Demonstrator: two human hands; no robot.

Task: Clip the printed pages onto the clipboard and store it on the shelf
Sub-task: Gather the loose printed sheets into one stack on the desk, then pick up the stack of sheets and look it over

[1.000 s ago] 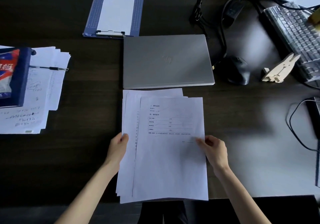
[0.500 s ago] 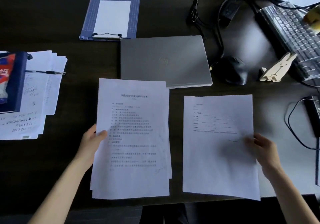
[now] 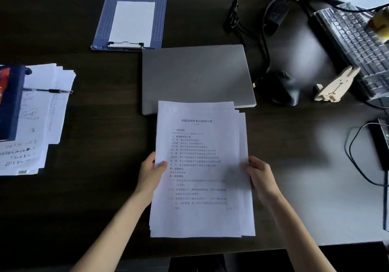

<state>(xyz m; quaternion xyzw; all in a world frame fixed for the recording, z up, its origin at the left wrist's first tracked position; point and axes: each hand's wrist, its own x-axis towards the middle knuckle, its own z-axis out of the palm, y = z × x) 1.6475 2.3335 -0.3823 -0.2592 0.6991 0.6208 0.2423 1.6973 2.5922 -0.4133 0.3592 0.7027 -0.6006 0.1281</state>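
Observation:
The printed pages (image 3: 200, 166) form one loose stack at the middle front of the dark desk, a titled text page on top and other sheets peeking out at the right and top. My left hand (image 3: 150, 171) pinches the stack's left edge. My right hand (image 3: 260, 173) grips the right edge. The blue clipboard (image 3: 162, 16) lies at the back of the desk, its metal clip toward me with a blank white sheet under it, well beyond both hands. No shelf is in view.
A closed grey laptop (image 3: 195, 75) lies between the stack and the clipboard. Handwritten papers (image 3: 35, 124) with a pen (image 3: 54, 91) and a dark blue book (image 3: 10, 103) sit left. A mouse (image 3: 283, 88), cables, a wooden rabbit stand (image 3: 334, 86) and a keyboard (image 3: 355, 46) crowd the right.
Half a second ago the sheets were split, one pile in each hand. Both hands have come together at the middle, and the pages are now one stack with the titled page on top.

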